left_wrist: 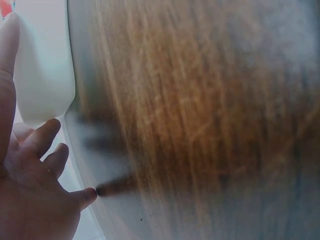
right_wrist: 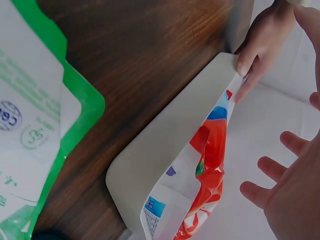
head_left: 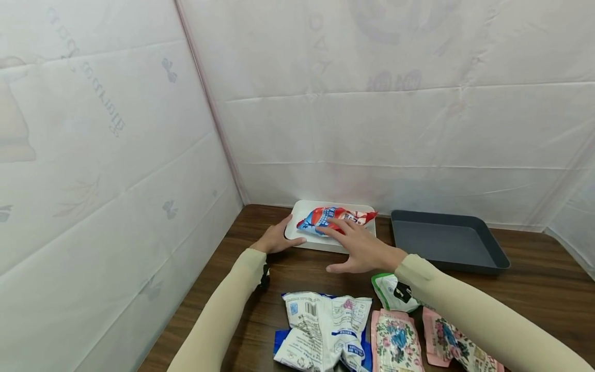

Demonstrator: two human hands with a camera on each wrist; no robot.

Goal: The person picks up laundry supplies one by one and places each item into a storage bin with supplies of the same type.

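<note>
A white tray (head_left: 321, 245) stands at the back left of the wooden table. On it lies a red and blue snack bag (head_left: 325, 219), its shiny wrapper crumpled along the middle in the right wrist view. My left hand (head_left: 275, 237) holds the tray's left end, thumb along the near side and fingers around the corner. In the left wrist view the outer fingers (left_wrist: 56, 156) spread apart beside the tray end. Over the bag's near right part hovers my right hand (head_left: 360, 248), fingers spread with nothing gripped; its fingertips overlap the bag in the head view.
A dark grey tray (head_left: 446, 240) stands right of the white one. Nearer me lie a large white and blue bag (head_left: 325, 330), a green-edged white pouch (head_left: 388, 292) under my right forearm, and two pink floral packets, one upright (head_left: 397, 343), one slanted (head_left: 457, 343). Sheeting walls enclose the table.
</note>
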